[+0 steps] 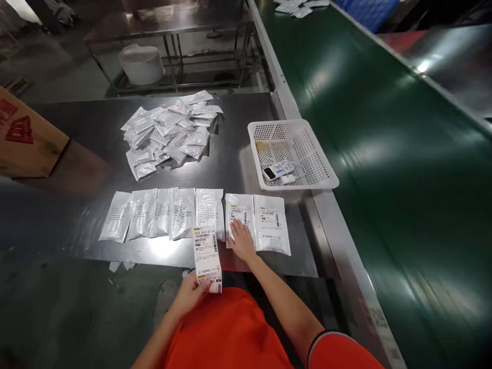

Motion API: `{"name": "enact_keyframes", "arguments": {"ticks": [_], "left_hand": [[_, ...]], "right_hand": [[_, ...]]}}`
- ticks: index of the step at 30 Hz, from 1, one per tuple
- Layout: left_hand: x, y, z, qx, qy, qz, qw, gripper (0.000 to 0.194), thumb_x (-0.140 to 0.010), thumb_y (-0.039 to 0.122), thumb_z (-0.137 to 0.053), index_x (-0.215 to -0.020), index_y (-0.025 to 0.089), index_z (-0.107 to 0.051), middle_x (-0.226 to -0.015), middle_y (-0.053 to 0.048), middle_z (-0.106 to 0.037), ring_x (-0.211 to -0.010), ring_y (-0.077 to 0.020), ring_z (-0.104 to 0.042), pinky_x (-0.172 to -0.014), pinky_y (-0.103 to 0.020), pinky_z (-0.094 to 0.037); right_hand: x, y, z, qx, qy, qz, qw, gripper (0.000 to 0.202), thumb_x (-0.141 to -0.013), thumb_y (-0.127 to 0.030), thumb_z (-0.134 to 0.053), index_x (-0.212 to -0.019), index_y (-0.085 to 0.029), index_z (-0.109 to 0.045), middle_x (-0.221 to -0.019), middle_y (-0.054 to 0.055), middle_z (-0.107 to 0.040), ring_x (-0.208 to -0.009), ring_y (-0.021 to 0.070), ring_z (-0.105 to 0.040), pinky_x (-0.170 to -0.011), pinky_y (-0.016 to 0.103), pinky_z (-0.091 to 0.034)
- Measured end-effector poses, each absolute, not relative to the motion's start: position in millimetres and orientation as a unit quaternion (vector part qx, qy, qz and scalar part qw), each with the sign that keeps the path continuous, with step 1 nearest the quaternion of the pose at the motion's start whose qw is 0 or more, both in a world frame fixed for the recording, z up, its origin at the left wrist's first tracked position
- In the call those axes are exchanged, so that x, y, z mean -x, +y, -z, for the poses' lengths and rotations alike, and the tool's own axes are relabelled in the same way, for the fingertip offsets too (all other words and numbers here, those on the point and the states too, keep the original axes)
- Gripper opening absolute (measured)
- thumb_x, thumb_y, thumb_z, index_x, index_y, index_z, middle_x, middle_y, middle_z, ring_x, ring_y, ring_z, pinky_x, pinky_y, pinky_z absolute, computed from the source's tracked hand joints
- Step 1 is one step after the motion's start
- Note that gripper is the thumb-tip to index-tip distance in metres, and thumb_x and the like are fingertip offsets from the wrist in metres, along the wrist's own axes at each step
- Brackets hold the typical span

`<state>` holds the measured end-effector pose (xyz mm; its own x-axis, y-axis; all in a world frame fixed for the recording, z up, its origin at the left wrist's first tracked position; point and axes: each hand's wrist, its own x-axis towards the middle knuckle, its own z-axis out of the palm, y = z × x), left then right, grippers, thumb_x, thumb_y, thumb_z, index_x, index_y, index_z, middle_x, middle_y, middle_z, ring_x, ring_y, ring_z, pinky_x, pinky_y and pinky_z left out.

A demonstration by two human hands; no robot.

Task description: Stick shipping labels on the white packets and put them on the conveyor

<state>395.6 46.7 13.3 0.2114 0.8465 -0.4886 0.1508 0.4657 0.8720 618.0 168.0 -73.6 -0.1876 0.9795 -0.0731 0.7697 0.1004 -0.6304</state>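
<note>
Between the thumb and fingers of my left hand [192, 294] is a strip of printed shipping labels [206, 251], its upper end over the table's front edge. My right hand [242, 240] lies with fingers stretched out on a labelled white mailer bag [240, 205], covering part of its label. To the right of it rests another labelled mailer bag [271, 225]. Leftward runs a row of several white mailer bags with printed text and no shipping label showing, the nearest being a bag [209, 207] partly behind the strip.
A heap of white mailer bags [169, 128] lies farther back on the metal table [230, 169]. A white plastic basket [319, 169] holds a white device [279, 170]. A green conveyor belt [384, 179] runs along the right; a cardboard box [31, 138] stands left.
</note>
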Motion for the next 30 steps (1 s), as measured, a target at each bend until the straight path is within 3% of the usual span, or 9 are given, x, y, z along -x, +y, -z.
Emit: {"name": "enact_keyframes", "arguments": {"ticks": [2,5,8,11,14,17,20,26,30], "left_hand": [[-381.9,45.5,-18.4,-0.451,0.537,-0.26,0.664,0.041,-0.081,0.048,-0.062,-0.106,0.017,-0.072,-0.11,-0.012,-0.074,-0.099,-0.0295,-0.067,-0.091,-0.04,-0.051],[-364.3,45.1,-23.4,-0.479,0.5,-0.242,0.68,0.042,-0.081,0.048,-0.062,-0.108,0.017,-0.071,-0.109,-0.011,-0.074,-0.1,-0.0295,-0.066,-0.092,-0.041,-0.05],[-351.1,44.6,-21.0,-0.496,0.469,-0.208,0.701,0.041,-0.08,0.049,-0.062,-0.103,0.016,-0.072,-0.105,-0.012,-0.075,-0.097,-0.0307,-0.067,-0.091,-0.043,-0.05],[-345.3,51.9,-19.1,-0.482,0.507,-0.218,0.68,0.042,-0.074,0.043,-0.069,-0.107,0.017,-0.068,-0.112,-0.013,-0.072,-0.102,-0.0306,-0.065,-0.092,-0.043,-0.05],[-351.4,75.7,-25.3,-0.412,0.546,-0.342,0.644,0.055,-0.068,0.04,-0.076,-0.117,0.021,-0.06,-0.126,-0.011,-0.065,-0.113,-0.027,-0.061,-0.096,-0.038,-0.047],[-369.1,108.5,-32.6,-0.323,0.55,-0.405,0.656,0.042,-0.064,0.046,-0.078,-0.092,0.017,-0.067,-0.09,-0.006,-0.073,-0.087,-0.022,-0.066,-0.08,-0.032,-0.051],[-392.9,131.2,-28.0,-0.261,0.581,-0.422,0.645,0.04,-0.066,0.054,-0.074,-0.075,0.017,-0.064,-0.066,0.0,-0.066,-0.064,-0.0168,-0.061,-0.064,-0.028,-0.049],[-428.1,121.8,14.9,-0.169,0.647,-0.421,0.612,0.053,-0.069,0.067,-0.063,-0.083,0.016,-0.065,-0.068,-0.003,-0.07,-0.063,-0.0192,-0.064,-0.063,-0.032,-0.053],[-430.3,90.4,39.4,-0.174,0.663,-0.362,0.632,0.064,-0.06,0.073,-0.066,-0.082,0.013,-0.07,-0.071,-0.008,-0.073,-0.067,-0.0225,-0.066,-0.064,-0.034,-0.054]], "right_hand": [[-610.3,174.4,51.7,0.628,-0.638,-0.375,0.241,0.046,-0.095,-0.044,-0.036,-0.116,-0.016,-0.066,-0.132,0.017,-0.058,-0.129,0.0306,-0.047,-0.109,0.052,-0.032],[-585.1,181.0,13.3,0.593,-0.574,-0.482,0.295,0.047,-0.095,-0.05,-0.034,-0.114,-0.02,-0.065,-0.111,0.011,-0.07,-0.102,0.0229,-0.065,-0.09,0.04,-0.05],[-552.6,167.9,-16.5,0.523,-0.524,-0.576,0.347,0.038,-0.077,-0.049,-0.066,-0.101,-0.02,-0.067,-0.094,0.005,-0.071,-0.083,0.0192,-0.066,-0.074,0.031,-0.053],[-530.8,146.4,-33.1,0.541,-0.48,-0.576,0.381,0.027,-0.068,-0.042,-0.073,-0.081,-0.019,-0.068,-0.077,0.001,-0.069,-0.072,0.0181,-0.063,-0.067,0.03,-0.051],[-526.0,134.2,-41.7,0.553,-0.504,-0.546,0.377,0.019,-0.071,-0.037,-0.07,-0.083,-0.022,-0.07,-0.08,0.001,-0.07,-0.076,0.0193,-0.064,-0.07,0.031,-0.05],[-529.4,137.9,-43.8,0.541,-0.559,-0.508,0.37,0.013,-0.075,-0.033,-0.066,-0.082,-0.023,-0.072,-0.082,0.002,-0.071,-0.079,0.0198,-0.065,-0.074,0.032,-0.05],[-532.8,157.2,-34.0,0.539,-0.585,-0.465,0.389,0.011,-0.079,-0.031,-0.064,-0.077,-0.023,-0.071,-0.081,0.003,-0.068,-0.079,0.0186,-0.063,-0.076,0.031,-0.049],[-534.0,239.0,24.3,0.599,-0.613,-0.39,0.336,0.014,-0.078,-0.027,-0.062,-0.068,-0.02,-0.067,-0.086,0.004,-0.065,-0.083,0.0188,-0.061,-0.081,0.035,-0.048],[-531.7,293.5,63.0,0.639,-0.624,-0.334,0.301,0.015,-0.079,-0.027,-0.063,-0.067,-0.02,-0.068,-0.1,0.007,-0.064,-0.102,0.0257,-0.054,-0.098,0.047,-0.035]]}}
